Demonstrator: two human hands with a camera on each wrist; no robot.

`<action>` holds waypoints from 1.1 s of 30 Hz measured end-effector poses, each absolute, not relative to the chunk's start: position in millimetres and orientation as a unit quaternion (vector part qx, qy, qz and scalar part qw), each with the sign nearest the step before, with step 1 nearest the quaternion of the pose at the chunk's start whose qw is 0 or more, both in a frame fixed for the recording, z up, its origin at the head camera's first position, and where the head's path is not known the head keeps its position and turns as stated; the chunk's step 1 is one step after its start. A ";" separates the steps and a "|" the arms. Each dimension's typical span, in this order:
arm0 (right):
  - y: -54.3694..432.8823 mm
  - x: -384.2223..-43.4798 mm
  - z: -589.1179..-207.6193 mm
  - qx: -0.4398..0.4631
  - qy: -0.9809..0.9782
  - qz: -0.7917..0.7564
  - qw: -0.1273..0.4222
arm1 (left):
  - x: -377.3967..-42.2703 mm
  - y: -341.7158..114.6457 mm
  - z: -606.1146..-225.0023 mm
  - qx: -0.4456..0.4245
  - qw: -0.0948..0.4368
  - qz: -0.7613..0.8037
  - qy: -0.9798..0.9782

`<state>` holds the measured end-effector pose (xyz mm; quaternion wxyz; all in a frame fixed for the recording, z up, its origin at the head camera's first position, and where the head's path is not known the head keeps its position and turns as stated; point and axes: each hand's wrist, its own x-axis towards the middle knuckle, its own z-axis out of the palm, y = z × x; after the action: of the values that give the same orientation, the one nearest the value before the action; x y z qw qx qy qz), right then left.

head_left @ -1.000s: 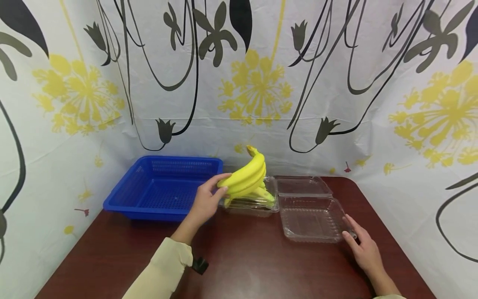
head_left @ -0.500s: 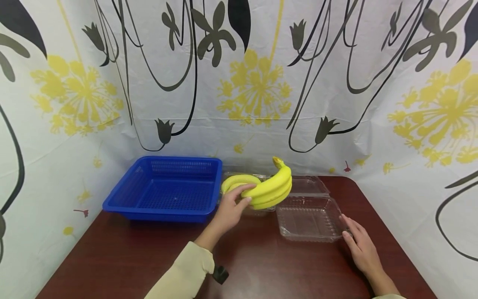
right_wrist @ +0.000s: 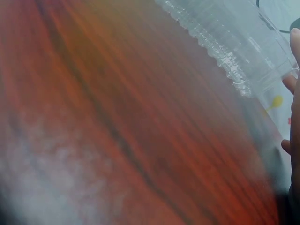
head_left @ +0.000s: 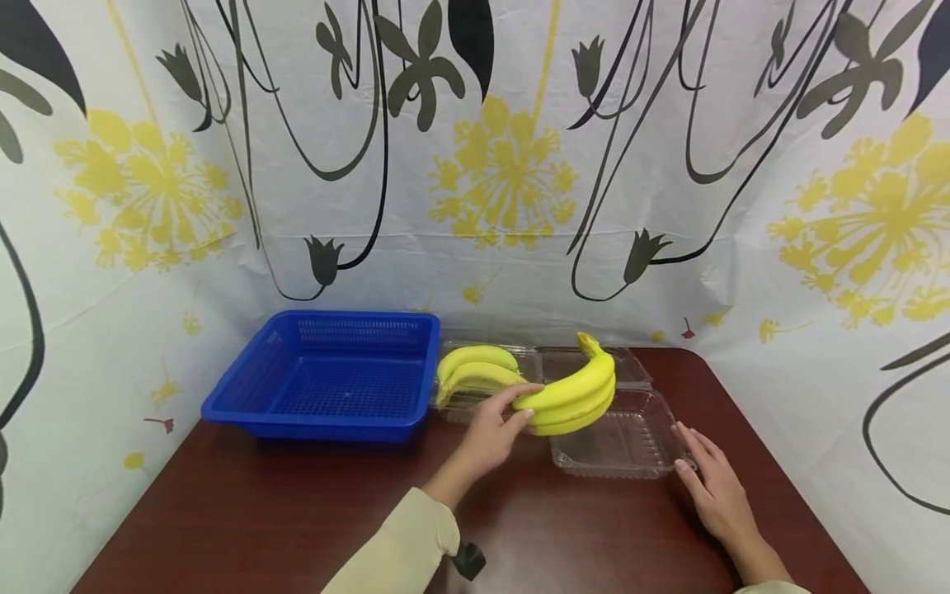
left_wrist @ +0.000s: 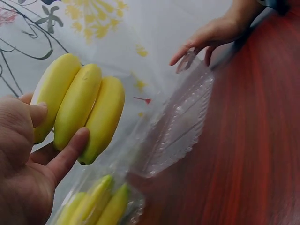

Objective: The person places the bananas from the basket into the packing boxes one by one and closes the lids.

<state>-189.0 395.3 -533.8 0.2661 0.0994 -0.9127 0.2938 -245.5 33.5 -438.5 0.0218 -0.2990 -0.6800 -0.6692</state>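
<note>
A bunch of yellow bananas (head_left: pixel 575 400) is held in my left hand (head_left: pixel 493 429), thumb and fingers round its lower ends. In the left wrist view the bananas (left_wrist: pixel 77 108) tilt upward, gripped by the left hand (left_wrist: pixel 28 159). They hang over the left part of an open clear plastic clamshell container (head_left: pixel 623 450), hiding some of it. My right hand (head_left: pixel 720 491) holds that container's right front corner, the rim between thumb and fingers. The right wrist view catches the container (right_wrist: pixel 234 42) and only a sliver of the right hand (right_wrist: pixel 295 112).
Left of that container, a second clear clamshell (head_left: pixel 463 412) holds more bananas (head_left: pixel 475 367). A blue perforated plastic basket (head_left: pixel 341 425) stands at the left rear. The dark red-brown table (head_left: pixel 297 511) meets a patterned cloth wall (head_left: pixel 512 280) behind.
My left hand has carried its banana bunch rightward and slightly lower, from over the second clamshell to over the open one. The bananas behind are now uncovered. The right hand has stayed in place.
</note>
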 end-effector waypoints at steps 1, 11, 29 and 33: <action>395.3 -189.7 -533.9 0.099 -0.913 0.294 0.264 | -247.1 36.5 -442.7 -0.297 0.017 -0.670 -0.680; 395.7 -190.3 -534.8 0.083 -0.927 0.276 0.241 | -253.3 61.5 -463.3 -0.289 -0.027 -0.683 -0.671; 394.7 -188.0 -532.2 0.087 -0.925 0.279 0.242 | -261.4 90.0 -460.0 -0.283 -0.084 -0.643 -0.706; 394.8 -189.0 -533.0 0.088 -0.925 0.277 0.245 | -262.4 97.0 -463.3 -0.274 -0.096 -0.630 -0.720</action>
<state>-189.0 394.8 -533.0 0.2447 0.0884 -0.9249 0.2773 -262.4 97.0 -463.3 -0.0960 -0.2739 -0.7199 -0.6305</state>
